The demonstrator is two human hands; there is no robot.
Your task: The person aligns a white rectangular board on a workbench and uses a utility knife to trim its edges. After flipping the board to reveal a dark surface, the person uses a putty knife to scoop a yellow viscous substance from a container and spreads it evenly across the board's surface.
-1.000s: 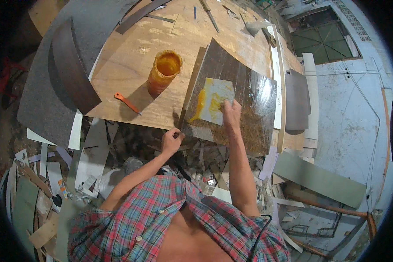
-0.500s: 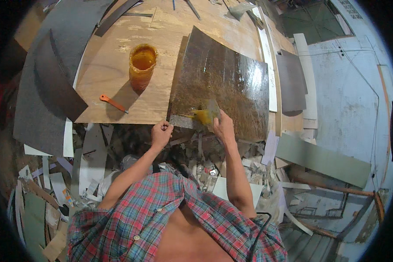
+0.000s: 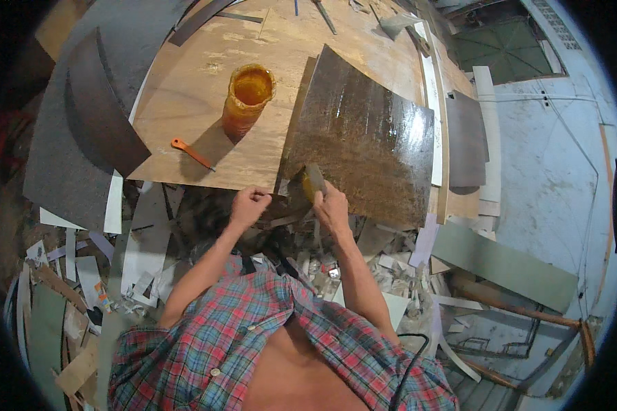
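A dark brown sheet (image 3: 370, 130), wet and glossy on its far part, lies on the wooden table at its near edge. My left hand (image 3: 250, 205) is closed in a pinch at the sheet's near left corner. In my right hand (image 3: 332, 209) is a flat spreader (image 3: 313, 179) with yellow glue on it, tilted over the sheet's near left part. Left of the sheet stands an upright amber glue container (image 3: 250, 99), its open top crusted with glue. An orange-handled cutter (image 3: 193, 154) rests on the wood nearer to me.
Curved dark sheets (image 3: 92, 109) cover the left of the wooden table (image 3: 199, 103). White strips and another dark sheet (image 3: 467, 140) are on its right side. Scraps (image 3: 92, 281) litter the floor below. A green-grey board (image 3: 504, 264) leans near the blue wall (image 3: 541, 151).
The spreader in my right hand has moved left toward the sheet's near left corner and turned more upright. My left hand stays by that corner. The whole view has shifted slightly.
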